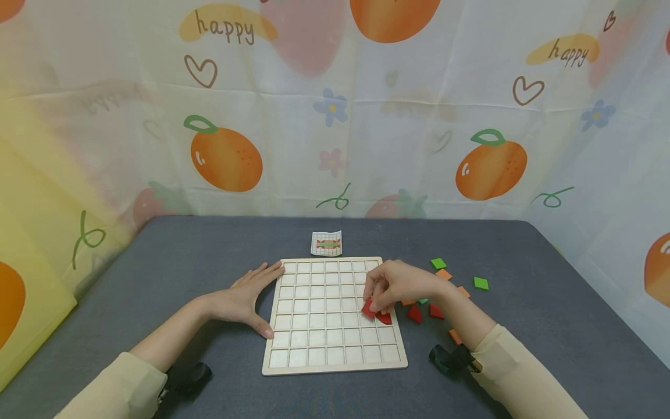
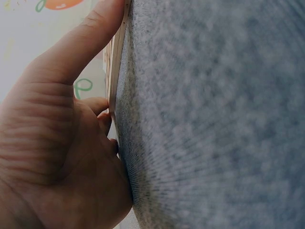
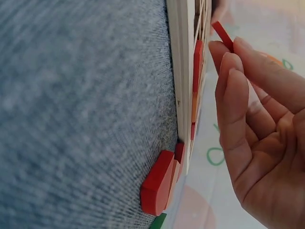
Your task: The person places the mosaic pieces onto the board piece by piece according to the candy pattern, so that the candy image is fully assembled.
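A pale wooden board [image 1: 333,369] with a raised grid of squares lies on the dark table. My left hand [image 1: 238,301] rests against its left edge, fingers spread, thumb near the lower part and fingertips near the upper corner. Over the right side of the board, my right hand [image 1: 403,285] pinches a small red tile [image 3: 223,36] between thumb and fingers, tilted and raised off the grid in the right wrist view. Just below those fingers, a red piece with a rounded edge [image 1: 385,319] lies on the right-hand column. The right hand hides some squares.
Right of the board lie loose red tiles [image 1: 436,311], orange tiles [image 1: 444,274] and green tiles [image 1: 481,283]. Behind the board sits a small card [image 1: 327,244] printed with a coloured pattern on a grid. A fruit-patterned curtain [image 1: 335,151] hangs behind the table.
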Available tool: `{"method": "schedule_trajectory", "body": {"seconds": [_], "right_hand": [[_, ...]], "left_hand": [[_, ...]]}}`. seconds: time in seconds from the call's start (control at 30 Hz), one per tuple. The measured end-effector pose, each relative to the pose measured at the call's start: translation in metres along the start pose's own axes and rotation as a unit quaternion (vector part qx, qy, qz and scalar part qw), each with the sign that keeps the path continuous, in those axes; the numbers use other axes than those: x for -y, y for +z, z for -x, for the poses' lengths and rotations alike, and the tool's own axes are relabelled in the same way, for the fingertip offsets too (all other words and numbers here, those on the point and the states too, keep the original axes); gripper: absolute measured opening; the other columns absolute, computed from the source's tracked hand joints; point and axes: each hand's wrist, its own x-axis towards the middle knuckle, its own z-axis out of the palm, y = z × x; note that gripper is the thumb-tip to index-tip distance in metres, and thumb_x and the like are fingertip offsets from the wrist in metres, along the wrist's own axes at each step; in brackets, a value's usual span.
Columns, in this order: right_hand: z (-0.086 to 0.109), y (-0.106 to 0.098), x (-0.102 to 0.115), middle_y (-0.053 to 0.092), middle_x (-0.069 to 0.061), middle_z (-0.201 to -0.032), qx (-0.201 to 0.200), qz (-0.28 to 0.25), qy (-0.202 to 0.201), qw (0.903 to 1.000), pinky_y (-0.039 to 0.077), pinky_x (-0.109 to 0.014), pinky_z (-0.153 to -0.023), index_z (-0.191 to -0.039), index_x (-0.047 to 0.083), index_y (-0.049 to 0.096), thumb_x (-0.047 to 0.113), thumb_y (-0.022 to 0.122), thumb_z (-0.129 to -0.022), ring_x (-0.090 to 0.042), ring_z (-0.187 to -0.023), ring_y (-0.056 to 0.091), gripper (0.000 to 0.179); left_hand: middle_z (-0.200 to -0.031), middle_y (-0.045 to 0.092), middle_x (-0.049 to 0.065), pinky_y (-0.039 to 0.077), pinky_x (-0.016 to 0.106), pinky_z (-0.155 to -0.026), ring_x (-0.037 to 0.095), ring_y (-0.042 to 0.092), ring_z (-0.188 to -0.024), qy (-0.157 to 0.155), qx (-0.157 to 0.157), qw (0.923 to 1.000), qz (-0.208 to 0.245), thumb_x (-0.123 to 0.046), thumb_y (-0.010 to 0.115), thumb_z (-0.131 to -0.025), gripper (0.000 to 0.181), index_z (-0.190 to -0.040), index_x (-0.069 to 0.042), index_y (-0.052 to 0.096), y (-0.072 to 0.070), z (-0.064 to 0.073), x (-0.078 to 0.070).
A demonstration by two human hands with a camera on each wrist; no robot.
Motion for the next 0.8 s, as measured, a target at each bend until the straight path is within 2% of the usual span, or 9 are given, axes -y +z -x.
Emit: {"method": "schedule_trajectory", "body": {"seconds": [0.43,0.8], "right_hand": [[-0.0023,0.0021,0.0006,0.077,-0.006,-0.078,0.018,0.023,-0.001,0.9996,0.055,-0.028,-0.06,-0.09,0.011,0.069,0.012,0.077,-0.084,-0.012,-0.058,0.063,0.01],[-0.0029,0.0044,0.0019,0.075,-0.009,-0.074,0.021,0.043,-0.002,0.9989,0.054,-0.031,-0.059,-0.086,0.013,0.07,0.015,0.079,-0.083,-0.013,-0.056,0.061,0.01]], "left_hand": [[-0.169,0.004,0.014,0.002,0.072,-0.117,0.047,-0.002,-0.154,0.004,0.0,1.0,-0.001,-0.048,0.089,-0.065,0.128,-0.159,-0.007,0.013,0.0,-0.0005,0.0007],[-0.169,0.005,0.015,0.001,0.071,-0.118,0.046,-0.003,-0.154,0.002,0.001,1.0,-0.001,-0.048,0.089,-0.064,0.128,-0.159,-0.006,0.013,-0.0003,-0.001,-0.0002]]}}
